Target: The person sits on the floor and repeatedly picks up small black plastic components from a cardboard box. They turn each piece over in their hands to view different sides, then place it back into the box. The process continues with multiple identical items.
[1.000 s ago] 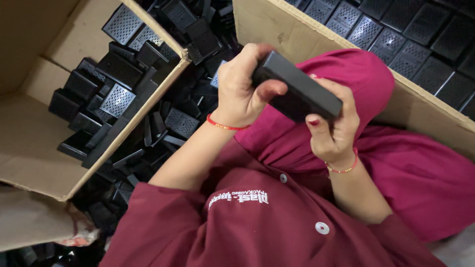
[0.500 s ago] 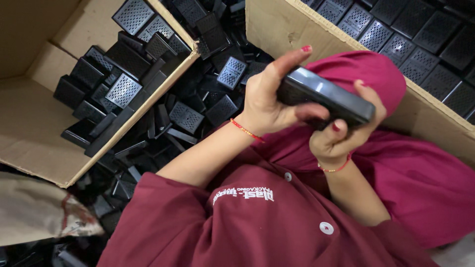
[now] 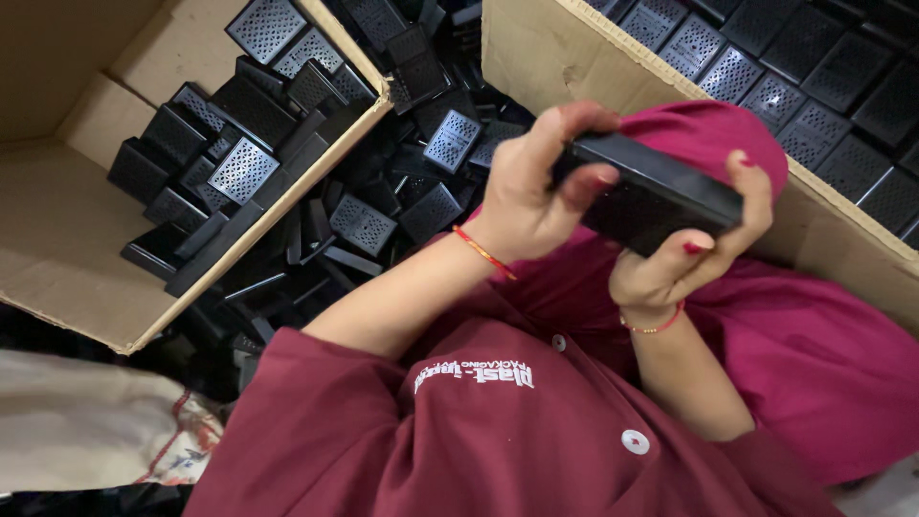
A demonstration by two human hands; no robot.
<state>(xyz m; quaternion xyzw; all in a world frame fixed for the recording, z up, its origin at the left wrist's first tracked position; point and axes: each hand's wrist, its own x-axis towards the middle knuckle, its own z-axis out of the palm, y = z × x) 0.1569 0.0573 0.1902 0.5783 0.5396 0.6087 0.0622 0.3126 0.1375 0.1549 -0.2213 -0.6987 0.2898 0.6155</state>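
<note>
Her left hand (image 3: 531, 196) and right hand (image 3: 684, 258) both clamp one black box (image 3: 651, 191), fingers curled tight around its ends, holding it tilted above her maroon-clad lap (image 3: 766, 335). Just behind it runs the edge of a cardboard carton (image 3: 565, 57) lined with black trays (image 3: 775, 48). Left of her arms, loose black parts (image 3: 383, 206) crowd the gap beside another carton (image 3: 77, 249), leaving little free room.

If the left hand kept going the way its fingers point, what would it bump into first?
Beyond the black rectangular case it grips, the left hand would probably meet the cardboard box wall first; depth is unclear.
</note>
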